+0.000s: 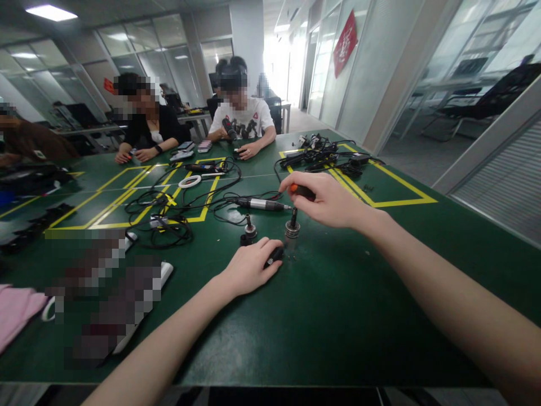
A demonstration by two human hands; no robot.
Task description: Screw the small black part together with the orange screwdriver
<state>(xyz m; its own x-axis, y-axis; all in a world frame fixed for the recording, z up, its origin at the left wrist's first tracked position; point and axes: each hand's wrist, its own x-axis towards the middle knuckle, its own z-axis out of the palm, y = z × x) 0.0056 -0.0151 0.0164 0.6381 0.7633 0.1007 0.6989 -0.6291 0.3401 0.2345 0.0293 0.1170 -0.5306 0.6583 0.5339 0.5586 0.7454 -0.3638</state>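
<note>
Head view: you look down along both your forearms onto the green table (338,316).
left hand (252,266): it rests on the table, nearest to you, with the fingers curled closed over a small black part (275,255); only the end of it shows.
round metal part (292,229): it stands upright just beside your left fingertips, with a silver collar below and a dark stem on top.
right hand (327,200): the fingers are pinched shut on an orange-and-black tool (301,192), just above that stem; whether they touch I cannot tell.
step in hand: by my judgement, you are bringing the tool to the stem while the left hand steadies the work.
next move: it calls for exact aim and a steady left hand, so the part does not tip.
second part (249,228): similar, upright, a little to the left.
electric tool (260,204): it lies behind, among black cables (169,225).
far side: two people sit at the table.
</note>
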